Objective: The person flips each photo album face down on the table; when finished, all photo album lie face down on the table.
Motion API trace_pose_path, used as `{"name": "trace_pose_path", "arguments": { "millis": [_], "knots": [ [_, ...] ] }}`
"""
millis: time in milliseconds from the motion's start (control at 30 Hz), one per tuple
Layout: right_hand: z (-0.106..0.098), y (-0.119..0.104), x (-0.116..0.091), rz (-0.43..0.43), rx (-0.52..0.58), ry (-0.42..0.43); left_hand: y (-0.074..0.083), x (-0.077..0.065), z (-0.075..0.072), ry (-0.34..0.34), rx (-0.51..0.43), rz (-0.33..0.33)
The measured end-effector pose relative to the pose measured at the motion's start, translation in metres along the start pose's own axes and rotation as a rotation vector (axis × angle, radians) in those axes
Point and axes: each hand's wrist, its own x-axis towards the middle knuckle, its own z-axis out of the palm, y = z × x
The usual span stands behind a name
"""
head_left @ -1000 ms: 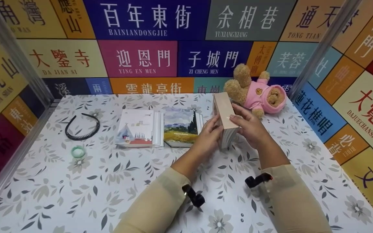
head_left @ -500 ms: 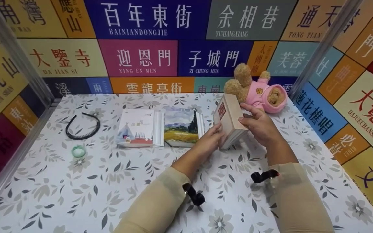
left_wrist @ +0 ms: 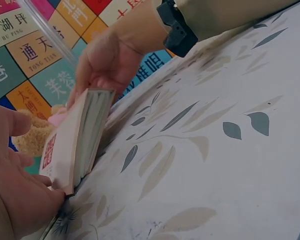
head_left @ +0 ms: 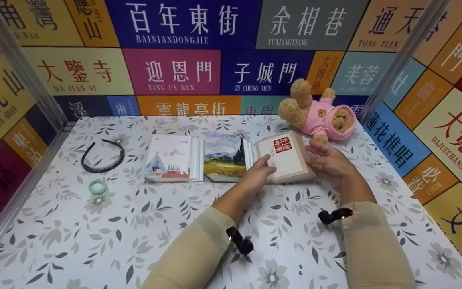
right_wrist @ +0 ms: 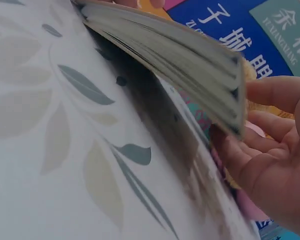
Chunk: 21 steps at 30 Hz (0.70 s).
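Note:
A thick book [head_left: 285,160] with a beige cover and a red square of characters stands tilted, its spine side raised to the right. My left hand [head_left: 257,174] holds its left edge; in the left wrist view the fingertips [left_wrist: 54,194] are at the book's lower corner. On the other side, my right hand [head_left: 331,162] holds up the spine edge. The right wrist view shows the fingers [right_wrist: 277,92] against the spine and one under the lower edge. The page block [right_wrist: 190,55] faces that camera. Left of it lies a book with a landscape cover [head_left: 223,160].
Another book with a tent picture [head_left: 169,158] lies farther left. A black toothed headband [head_left: 102,162] and a pale green ring [head_left: 97,187] are on the flowered tablecloth [head_left: 134,241]. A teddy bear in pink [head_left: 321,116] lies at the back right, against the patterned wall.
The book has tipped from upright on its edge towards lying cover up, its spine side moving right and down. My right hand has followed it rightward; my left stays at its left side.

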Motion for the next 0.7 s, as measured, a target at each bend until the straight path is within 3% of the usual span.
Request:
{"name": "trace_pose_path", "arguments": {
  "millis": [100,367,700],
  "knots": [
    [-0.0003,0.0039,0.0027,0.034,0.039,-0.010,0.0023,0.0015,-0.0007,0.010,-0.005,0.002],
    [0.0010,0.0049,0.0042,0.048,0.017,-0.032,0.0037,0.0015,-0.0042,0.052,-0.007,0.021],
    [-0.0006,0.0033,0.0008,0.036,0.074,0.026,0.0082,-0.0002,-0.0028,0.069,-0.023,0.016]
  ]
}}
